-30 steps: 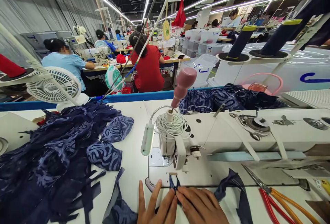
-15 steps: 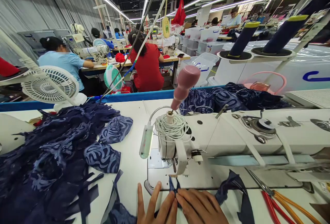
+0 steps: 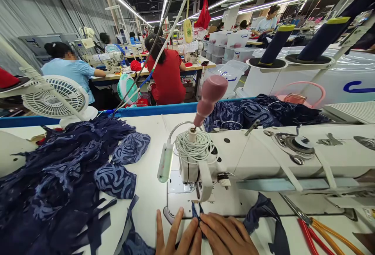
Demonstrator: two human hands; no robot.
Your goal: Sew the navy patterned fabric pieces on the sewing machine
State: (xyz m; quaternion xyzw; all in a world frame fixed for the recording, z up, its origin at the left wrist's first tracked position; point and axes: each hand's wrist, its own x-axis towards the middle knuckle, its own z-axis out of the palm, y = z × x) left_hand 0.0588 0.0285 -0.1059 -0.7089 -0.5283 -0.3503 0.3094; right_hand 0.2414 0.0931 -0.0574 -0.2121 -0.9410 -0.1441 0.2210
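Note:
My left hand [image 3: 178,237] is at the sewing machine's front edge, two fingers spread out on the white bed. Its inner fingertips press on a narrow navy fabric piece [image 3: 194,210]. My right hand [image 3: 227,234] lies close beside it, fingers together and fingertips holding down the same fabric. The far end of that piece runs under the needle area of the white sewing machine [image 3: 205,182]; the rest is hidden beneath my hands. A navy strip [image 3: 265,216] curves across the bed to the right of my right hand. Patterned navy fabric [image 3: 136,243] lies by my left hand.
Dark navy cut pieces [image 3: 58,180] are heaped at left, with patterned cups [image 3: 115,180] beside them. Scissors with red and orange handles [image 3: 310,223] lie at right. A pink-handled tool [image 3: 209,98] stands on the machine head. Fan [image 3: 57,96] at back left; co-workers sit beyond.
My hands and the fabric are nearly where they were. At the far upper right, a co-worker's head and body have shifted. The view has moved very slightly.

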